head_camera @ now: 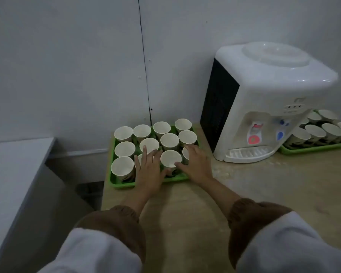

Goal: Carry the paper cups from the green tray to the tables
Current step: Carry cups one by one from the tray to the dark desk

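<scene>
Reaching: I see both hands over the green tray (114,183) on the wooden counter (185,203).
Cups: paper cups (169,141) stand in rows inside it.
Left hand (148,170): fingers spread, resting on one cup.
Right hand (195,164): fingers spread beside a front cup (170,158).
Nearby: white water machine (264,103).

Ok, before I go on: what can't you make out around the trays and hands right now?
Head view only:
- Two front-row paper cups: left hand and right hand cover them; grip unclear.
- Second green tray: the water dispenser hides its left part, the frame edge cuts its right.
- Cup contents: too dim to tell.
- Dispenser labels: too blurred to read.
</scene>
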